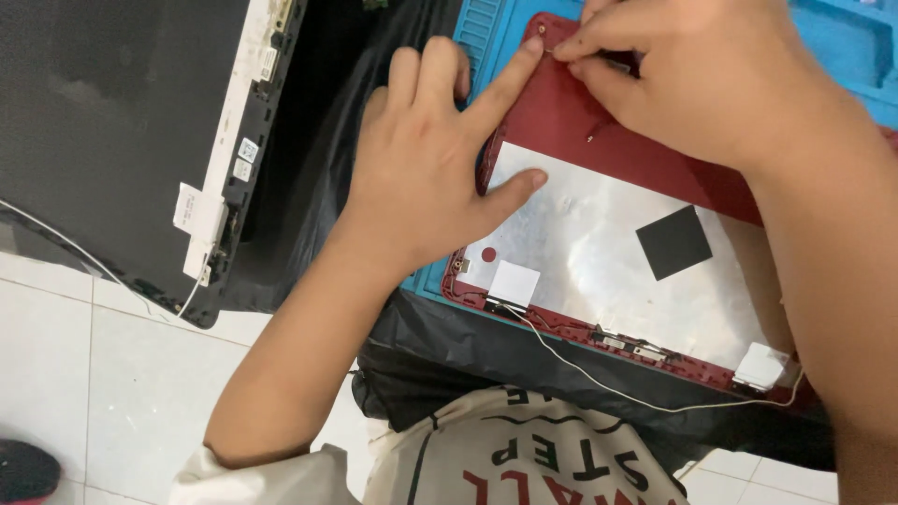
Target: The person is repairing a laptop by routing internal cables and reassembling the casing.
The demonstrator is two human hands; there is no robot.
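Note:
A red laptop lid cover (561,126) lies inside-up on a blue work mat (486,28), lined with silver foil (599,252) that carries a black square patch (673,242). My left hand (435,159) rests on the cover's left edge, index finger stretched to the top corner, thumb on the foil. My right hand (683,75) pinches something small at that same top corner; what it grips is hidden by the fingers. A thin white wire (599,379) trails from the cover's lower edge.
A dark laptop screen panel (112,131) with a white edge strip lies at the left on black plastic sheeting (318,140). White floor tiles (94,374) show below. My shirt (524,458) fills the bottom centre.

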